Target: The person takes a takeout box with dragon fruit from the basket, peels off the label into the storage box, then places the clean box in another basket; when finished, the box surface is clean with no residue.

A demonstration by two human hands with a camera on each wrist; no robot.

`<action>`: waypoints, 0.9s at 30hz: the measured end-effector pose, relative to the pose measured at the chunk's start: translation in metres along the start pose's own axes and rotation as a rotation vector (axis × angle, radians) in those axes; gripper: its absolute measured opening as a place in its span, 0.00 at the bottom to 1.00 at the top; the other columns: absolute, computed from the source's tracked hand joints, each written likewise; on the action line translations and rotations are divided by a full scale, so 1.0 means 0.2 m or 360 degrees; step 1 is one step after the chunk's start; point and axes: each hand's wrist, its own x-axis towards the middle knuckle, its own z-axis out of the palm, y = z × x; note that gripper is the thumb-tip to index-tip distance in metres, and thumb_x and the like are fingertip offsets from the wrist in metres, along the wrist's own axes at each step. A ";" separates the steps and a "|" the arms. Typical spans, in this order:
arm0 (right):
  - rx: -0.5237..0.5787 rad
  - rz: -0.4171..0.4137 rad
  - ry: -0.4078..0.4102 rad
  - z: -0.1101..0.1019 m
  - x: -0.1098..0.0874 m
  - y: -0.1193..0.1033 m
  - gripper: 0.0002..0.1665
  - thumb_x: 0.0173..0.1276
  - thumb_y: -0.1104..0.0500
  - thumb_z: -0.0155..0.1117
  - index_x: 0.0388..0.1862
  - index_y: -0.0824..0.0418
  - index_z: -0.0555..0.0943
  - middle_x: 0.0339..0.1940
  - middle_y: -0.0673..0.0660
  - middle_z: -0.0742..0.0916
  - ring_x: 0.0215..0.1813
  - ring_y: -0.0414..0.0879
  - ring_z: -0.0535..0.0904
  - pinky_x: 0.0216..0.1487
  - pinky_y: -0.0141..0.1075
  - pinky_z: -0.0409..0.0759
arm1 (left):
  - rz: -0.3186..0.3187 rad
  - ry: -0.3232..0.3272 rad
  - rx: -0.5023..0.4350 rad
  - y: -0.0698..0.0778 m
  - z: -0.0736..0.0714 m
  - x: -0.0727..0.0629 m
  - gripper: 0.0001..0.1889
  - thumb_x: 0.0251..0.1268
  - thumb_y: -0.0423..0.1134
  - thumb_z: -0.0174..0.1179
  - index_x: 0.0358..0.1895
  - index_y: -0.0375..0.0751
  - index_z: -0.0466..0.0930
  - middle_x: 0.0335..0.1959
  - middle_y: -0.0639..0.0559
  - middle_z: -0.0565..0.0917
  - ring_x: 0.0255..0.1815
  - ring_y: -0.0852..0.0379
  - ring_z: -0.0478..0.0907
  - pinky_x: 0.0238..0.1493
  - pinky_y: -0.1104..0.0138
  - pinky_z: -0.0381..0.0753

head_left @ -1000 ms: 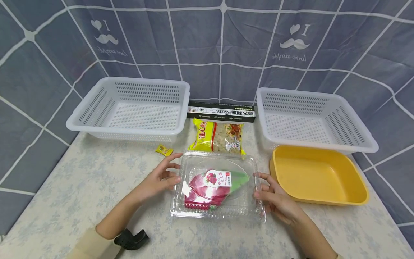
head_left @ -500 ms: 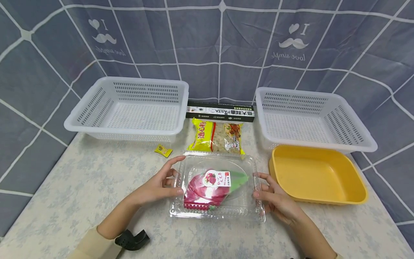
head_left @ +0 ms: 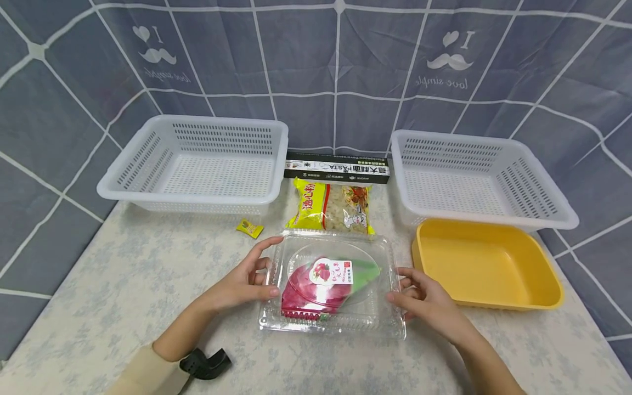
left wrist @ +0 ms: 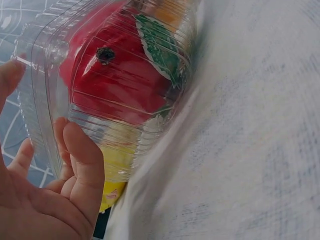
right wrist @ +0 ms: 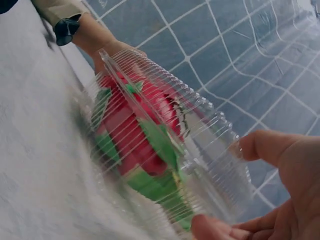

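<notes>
My hands hold the two sides of a clear container (head_left: 362,325).
My left hand (head_left: 247,281) curves at its left edge, the thumb pressing the nearer part of that edge and the index finger reaching to the far left corner; my right hand (head_left: 425,303) bends round the right edge, thumb and index finger apart on the rim; each grips with thumb and fingers; my forearms slant in from near left and near right, a pale sleeve (head_left: 148,374) and a black band (head_left: 204,364) on the left; the container lies mid-table, pink-and-green contents (head_left: 316,293) under a white label (head_left: 340,272); a yellow bag (head_left: 333,207) lies just beyond; a yellow tub (head_left: 494,269) stands to the right.
</notes>
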 end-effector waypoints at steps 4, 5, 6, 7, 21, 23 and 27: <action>-0.0323 -0.0051 0.0068 -0.02 -0.02 -0.05 0.36 0.62 0.54 0.71 0.62 0.73 0.71 0.35 0.56 0.80 0.30 0.43 0.77 0.31 0.34 0.80 | -0.0003 -0.0011 -0.0046 -0.01 0.01 0.01 0.48 0.60 0.29 0.65 0.76 0.50 0.42 0.42 0.36 0.71 0.31 0.55 0.81 0.32 0.61 0.84; -0.0411 -0.0071 0.0088 -0.02 -0.02 -0.06 0.35 0.61 0.53 0.72 0.60 0.73 0.73 0.31 0.54 0.80 0.28 0.42 0.76 0.30 0.33 0.79 | 0.0000 -0.0011 -0.0046 -0.01 0.01 0.01 0.48 0.60 0.29 0.65 0.76 0.50 0.42 0.42 0.37 0.71 0.31 0.56 0.81 0.31 0.62 0.84; -0.0492 -0.0096 0.0103 -0.02 -0.02 -0.07 0.34 0.60 0.51 0.73 0.58 0.72 0.75 0.28 0.52 0.80 0.27 0.41 0.75 0.29 0.32 0.77 | 0.0003 -0.0011 -0.0045 -0.01 0.01 0.00 0.48 0.60 0.29 0.65 0.76 0.50 0.42 0.41 0.38 0.70 0.30 0.56 0.80 0.31 0.63 0.83; -0.0557 -0.0132 0.0114 -0.03 -0.02 -0.09 0.34 0.59 0.50 0.74 0.56 0.71 0.76 0.26 0.51 0.79 0.26 0.41 0.74 0.28 0.32 0.75 | 0.0005 -0.0010 -0.0042 -0.01 0.01 0.00 0.48 0.60 0.29 0.65 0.76 0.50 0.42 0.41 0.39 0.70 0.30 0.57 0.80 0.31 0.64 0.83; -0.0671 -0.0646 0.0149 0.03 0.08 -0.21 0.17 0.57 0.60 0.76 0.45 0.62 0.83 0.26 0.46 0.77 0.26 0.40 0.73 0.26 0.32 0.72 | 0.0051 -0.0004 -0.0054 -0.02 0.01 0.00 0.48 0.60 0.29 0.65 0.77 0.49 0.43 0.39 0.41 0.70 0.27 0.60 0.77 0.29 0.67 0.81; -0.0710 -0.0677 0.0104 0.05 0.11 -0.22 0.17 0.57 0.60 0.76 0.44 0.61 0.84 0.27 0.46 0.77 0.26 0.39 0.73 0.26 0.32 0.72 | 0.0056 -0.0008 -0.0064 -0.02 0.01 0.00 0.48 0.60 0.29 0.65 0.77 0.49 0.42 0.38 0.42 0.70 0.28 0.60 0.77 0.30 0.67 0.82; -0.0820 -0.0722 0.0025 0.10 0.15 -0.26 0.16 0.56 0.59 0.76 0.44 0.58 0.84 0.27 0.47 0.77 0.26 0.38 0.70 0.26 0.31 0.70 | 0.0053 -0.0009 -0.0075 -0.03 0.01 0.00 0.48 0.60 0.29 0.65 0.77 0.49 0.42 0.39 0.41 0.70 0.28 0.59 0.78 0.30 0.66 0.82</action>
